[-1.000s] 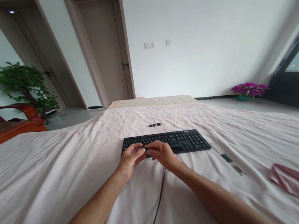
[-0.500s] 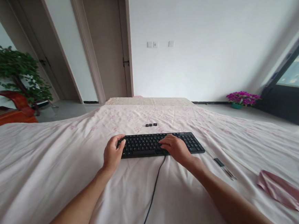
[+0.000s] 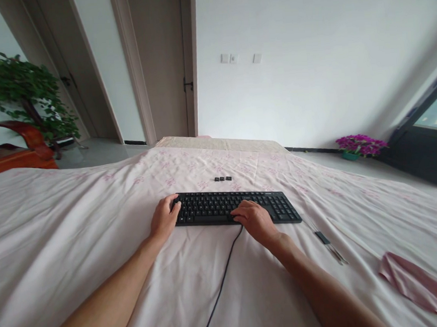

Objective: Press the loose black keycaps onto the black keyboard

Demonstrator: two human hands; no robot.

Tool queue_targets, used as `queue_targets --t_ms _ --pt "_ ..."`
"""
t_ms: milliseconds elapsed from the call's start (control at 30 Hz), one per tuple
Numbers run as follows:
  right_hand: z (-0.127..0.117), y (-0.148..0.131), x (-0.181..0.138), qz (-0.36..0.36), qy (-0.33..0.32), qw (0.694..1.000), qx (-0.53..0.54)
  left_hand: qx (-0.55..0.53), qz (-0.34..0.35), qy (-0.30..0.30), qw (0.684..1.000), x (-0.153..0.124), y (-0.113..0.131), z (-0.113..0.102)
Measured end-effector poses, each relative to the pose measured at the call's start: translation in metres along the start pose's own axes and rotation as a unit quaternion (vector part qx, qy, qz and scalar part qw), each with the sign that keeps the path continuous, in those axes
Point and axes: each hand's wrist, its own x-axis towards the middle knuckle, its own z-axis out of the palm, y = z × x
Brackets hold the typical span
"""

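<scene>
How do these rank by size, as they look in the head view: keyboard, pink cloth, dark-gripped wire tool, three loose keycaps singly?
1. Keyboard
2. Pink cloth
3. Dark-gripped wire tool
4. Loose keycaps: the right one looks slightly wider; the other two look alike, so I leave them unranked.

Purple flowers (image 3: 360, 143) stand near a white wall (image 3: 310, 75) bearing 3 square plates (image 3: 257, 58).

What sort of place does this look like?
Probably a room in a home: there's a wooden armchair, a leafy plant, and a flower-patterned cloth under the keyboard.
</scene>
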Motion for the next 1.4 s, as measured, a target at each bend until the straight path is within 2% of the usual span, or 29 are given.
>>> queue_targets --t_ms 400,733,1067,1233,1400 --pt "-0.004 -0.010 0.001 -0.018 -0.027 0.999 -0.043 0.000 0.010 -0.004 1.000 0.000 -0.003 0.001" --pt "-0.004 -0.025 -0.008 -0.032 -0.053 0.983 -0.171 0.007 0.012 -0.004 1.000 0.000 0.001 -0.001" --pt "-0.003 -0.045 -0.016 -0.056 -0.087 0.965 -0.240 0.016 0.022 0.003 1.000 0.000 -0.002 0.001" --pt "-0.007 -0.047 -0.015 -0.051 -0.098 0.969 -0.222 0.027 0.025 0.008 0.999 -0.001 -0.001 0.002" --pt "-0.016 -0.023 0.003 0.009 -0.083 0.990 -0.116 0.031 0.015 0.012 0.999 -0.001 0.001 0.002"
